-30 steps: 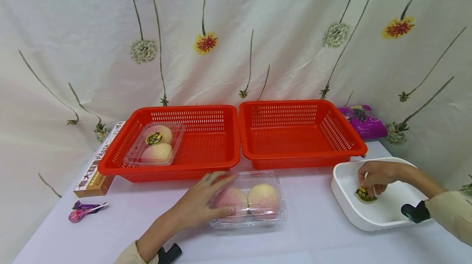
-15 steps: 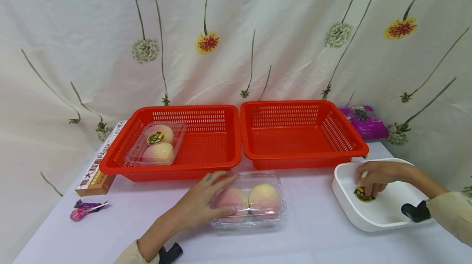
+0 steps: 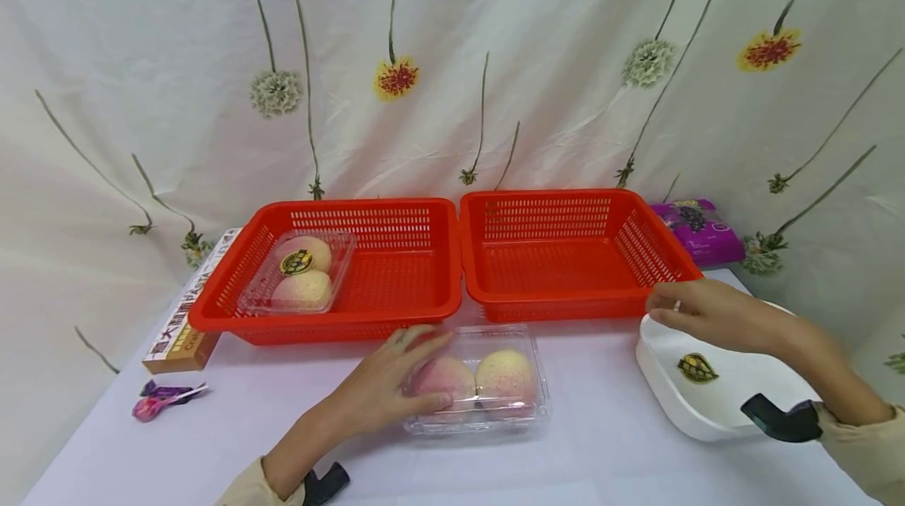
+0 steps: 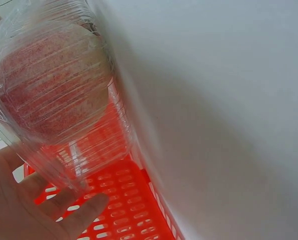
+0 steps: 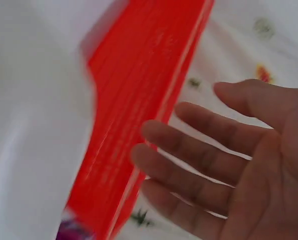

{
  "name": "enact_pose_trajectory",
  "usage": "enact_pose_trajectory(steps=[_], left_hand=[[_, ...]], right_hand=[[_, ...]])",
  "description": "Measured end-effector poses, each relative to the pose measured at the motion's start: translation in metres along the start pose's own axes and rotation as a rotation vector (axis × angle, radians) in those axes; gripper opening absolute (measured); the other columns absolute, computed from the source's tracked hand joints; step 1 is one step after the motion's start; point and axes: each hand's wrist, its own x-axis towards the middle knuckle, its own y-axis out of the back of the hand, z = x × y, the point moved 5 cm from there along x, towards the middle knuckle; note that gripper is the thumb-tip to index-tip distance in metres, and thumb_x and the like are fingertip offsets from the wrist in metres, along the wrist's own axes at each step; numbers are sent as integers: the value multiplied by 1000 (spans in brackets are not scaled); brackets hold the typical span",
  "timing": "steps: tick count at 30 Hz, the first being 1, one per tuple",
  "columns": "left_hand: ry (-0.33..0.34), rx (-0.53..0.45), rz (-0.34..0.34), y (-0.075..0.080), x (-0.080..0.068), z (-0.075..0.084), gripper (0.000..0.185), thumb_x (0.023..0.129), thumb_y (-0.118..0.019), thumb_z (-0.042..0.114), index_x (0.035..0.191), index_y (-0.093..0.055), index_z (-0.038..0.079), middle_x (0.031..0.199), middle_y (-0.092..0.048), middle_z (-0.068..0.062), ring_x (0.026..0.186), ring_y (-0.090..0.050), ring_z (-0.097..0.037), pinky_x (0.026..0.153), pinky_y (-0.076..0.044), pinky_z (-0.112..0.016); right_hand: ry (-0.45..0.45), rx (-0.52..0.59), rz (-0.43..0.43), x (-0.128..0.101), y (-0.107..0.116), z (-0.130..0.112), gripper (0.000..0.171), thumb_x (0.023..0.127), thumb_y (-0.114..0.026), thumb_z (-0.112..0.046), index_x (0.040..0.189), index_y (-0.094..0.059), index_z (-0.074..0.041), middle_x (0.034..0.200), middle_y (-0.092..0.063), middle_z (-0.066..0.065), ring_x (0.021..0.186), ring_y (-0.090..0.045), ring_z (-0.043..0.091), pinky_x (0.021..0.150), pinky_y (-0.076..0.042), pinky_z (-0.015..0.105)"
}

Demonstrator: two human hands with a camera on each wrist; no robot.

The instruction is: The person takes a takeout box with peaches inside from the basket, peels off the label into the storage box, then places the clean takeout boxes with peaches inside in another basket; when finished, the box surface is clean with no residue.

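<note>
A clear plastic clamshell box holding two pink-and-cream peaches (image 3: 479, 382) lies on the near middle of the white table (image 3: 608, 451), just in front of the two red plastic baskets. The left hand (image 3: 385, 392) rests on the box's left end, fingers gently curved over the lid, seemingly steadying rather than gripping it. The right hand (image 3: 696, 311) hovers palm-down, fingers straight and empty, over the far-left rim of the white plastic tray (image 3: 657, 384), where a dark sticker (image 3: 697, 368) lies.

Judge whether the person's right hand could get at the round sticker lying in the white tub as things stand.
Probably yes. The right hand hovers open just above the white tub, the sticker lies uncovered on its floor, and nothing stands between them.
</note>
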Motion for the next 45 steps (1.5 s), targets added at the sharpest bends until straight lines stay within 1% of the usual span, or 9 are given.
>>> enact_pose_trajectory(steps=[3,7,12,17,25,31,35,40,45], left_hand=[[-6,-4,4,0,0,-1,81,78,-56,72,148,-35,36,148,-37,4,136,-35,-27,100,-38,-62],[-12,-2,11,-1,0,-1,81,79,-56,72,148,-36,36,148,-37,4,135,-36,-26,99,-39,-62],[-15,-1,15,0,-1,-1,80,79,-57,71,148,-36,35,147,-38,3,135,-37,-27,99,-39,-62],[-10,-9,5,-1,-1,0,80,79,-56,71,148,-36,34,148,-38,3,135,-36,-28,99,-38,-63],[-7,-5,4,0,-1,-1,80,80,-56,71,148,-36,35,148,-38,4,135,-36,-27,99,-38,-63],[-15,-25,-2,0,-2,-1,78,81,-56,70,148,-35,37,149,-35,5,136,-35,-28,99,-38,-63],[-36,-39,-3,0,-2,0,77,81,-57,69,148,-33,40,152,-32,11,138,-33,-25,100,-36,-64],[-79,-23,-2,3,-3,1,74,81,-56,68,147,-34,41,154,-31,9,140,-31,-23,100,-36,-63],[-31,59,-20,10,-6,-1,69,84,-51,70,146,-32,47,153,-34,2,139,-33,-28,100,-37,-62]], right_hand=[[55,0,77,10,-3,-34,25,93,-62,-26,113,-65,-11,106,-68,0,94,-63,19,73,-56,32],[110,20,84,30,-27,-65,35,92,-63,-29,123,-62,-14,119,-65,1,107,-61,23,85,-55,42],[172,54,-12,55,-68,-82,59,92,-60,-42,143,-46,-16,139,-52,3,126,-50,26,98,-46,50],[106,132,-103,76,-96,-78,75,93,-53,-52,149,-32,-5,147,-42,12,132,-44,32,104,-37,56],[57,488,-163,97,-116,-63,62,95,-53,-42,139,-41,-1,130,-52,14,114,-52,30,92,-49,49],[-18,739,-225,100,-123,-55,57,90,-61,-40,130,-44,-2,127,-47,11,120,-42,28,100,-41,53],[-12,884,-291,100,-125,-58,45,89,-62,-33,116,-42,-2,112,-48,10,112,-42,27,92,-41,44],[6,929,-365,96,-126,-58,30,89,-60,-28,99,-40,-9,95,-48,5,98,-42,22,76,-36,33],[15,891,-408,84,-119,-53,27,90,-60,-29,92,-39,-11,91,-43,5,97,-41,21,77,-36,34]])
